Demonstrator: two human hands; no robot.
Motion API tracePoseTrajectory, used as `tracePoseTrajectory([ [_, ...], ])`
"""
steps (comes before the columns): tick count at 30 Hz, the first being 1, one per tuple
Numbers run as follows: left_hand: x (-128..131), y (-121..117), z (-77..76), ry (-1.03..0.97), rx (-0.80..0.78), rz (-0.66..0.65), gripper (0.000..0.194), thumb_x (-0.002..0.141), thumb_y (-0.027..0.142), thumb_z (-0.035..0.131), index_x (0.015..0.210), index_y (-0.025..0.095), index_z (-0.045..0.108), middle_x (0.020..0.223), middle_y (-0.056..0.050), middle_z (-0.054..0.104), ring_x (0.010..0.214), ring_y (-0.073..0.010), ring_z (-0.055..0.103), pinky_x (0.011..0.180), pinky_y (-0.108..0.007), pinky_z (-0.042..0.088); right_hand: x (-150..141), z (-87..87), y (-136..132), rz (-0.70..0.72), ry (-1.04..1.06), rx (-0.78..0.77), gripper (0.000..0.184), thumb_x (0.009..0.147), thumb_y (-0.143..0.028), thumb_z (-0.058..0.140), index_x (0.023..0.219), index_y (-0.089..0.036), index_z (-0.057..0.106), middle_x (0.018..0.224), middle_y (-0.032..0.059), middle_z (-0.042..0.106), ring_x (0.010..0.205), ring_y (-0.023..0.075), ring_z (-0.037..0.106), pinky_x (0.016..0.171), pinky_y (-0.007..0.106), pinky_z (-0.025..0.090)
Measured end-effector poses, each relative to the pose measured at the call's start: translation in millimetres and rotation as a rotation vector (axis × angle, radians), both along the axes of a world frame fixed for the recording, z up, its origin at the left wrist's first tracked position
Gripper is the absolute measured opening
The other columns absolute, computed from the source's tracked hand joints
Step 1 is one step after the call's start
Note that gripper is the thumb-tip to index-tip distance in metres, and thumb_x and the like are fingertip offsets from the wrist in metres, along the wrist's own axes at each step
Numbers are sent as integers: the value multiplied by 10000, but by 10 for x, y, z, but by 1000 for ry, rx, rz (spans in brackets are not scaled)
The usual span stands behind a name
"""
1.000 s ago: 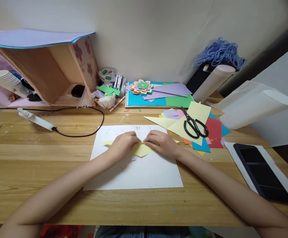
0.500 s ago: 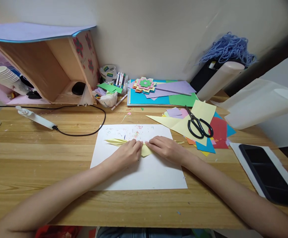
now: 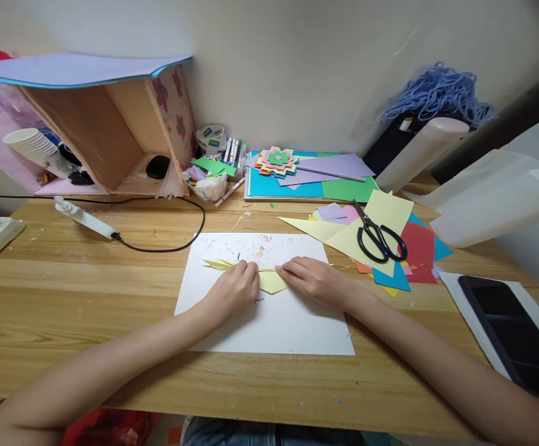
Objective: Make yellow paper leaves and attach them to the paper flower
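Note:
A folded piece of pale yellow paper lies on a white sheet in front of me. My left hand is closed on the paper's left part, with pleated ends poking out beyond the knuckles. On the right part, my right hand pinches the folded top edge, its fingers pressed together. Between the hands a pointed flap of the paper faces me. Both hands cover much of the paper, so its full shape is hidden. Small coloured marks dot the top of the white sheet.
Black-handled scissors rest on yellow paper and coloured scraps at right. Farther right lies a phone. Behind are a layered paper flower and a bowl of scraps. A white corded glue gun lies at left.
The view has shifted slightly, so the desk items appear farther right. My left hand has moved a little left along the paper, baring more of the flap between the hands.

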State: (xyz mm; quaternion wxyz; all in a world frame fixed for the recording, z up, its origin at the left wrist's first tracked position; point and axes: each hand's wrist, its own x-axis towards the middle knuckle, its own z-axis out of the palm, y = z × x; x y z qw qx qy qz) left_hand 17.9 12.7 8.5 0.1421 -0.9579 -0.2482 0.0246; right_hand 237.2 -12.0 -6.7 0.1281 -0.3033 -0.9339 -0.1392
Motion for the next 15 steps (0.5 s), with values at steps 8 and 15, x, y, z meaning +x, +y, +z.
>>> tracePoseTrajectory([
  [8, -130, 319, 134, 121, -14, 26, 177, 814, 12, 427, 888, 86, 570, 823, -98, 565, 765, -204, 547, 530, -268, 427, 28, 17, 239, 2, -53, 29, 269, 885, -10, 336, 1014, -62, 567, 788, 92, 607, 728, 177, 540, 617, 307, 456],
  [15, -312, 347, 159, 173, 29, 19, 198, 816, 1, 402, 850, 95, 572, 820, -102, 557, 760, -204, 536, 525, -276, 422, 15, -7, 260, 5, -41, 27, 265, 898, -18, 328, 995, -68, 570, 796, 97, 609, 744, 178, 535, 625, 310, 444],
])
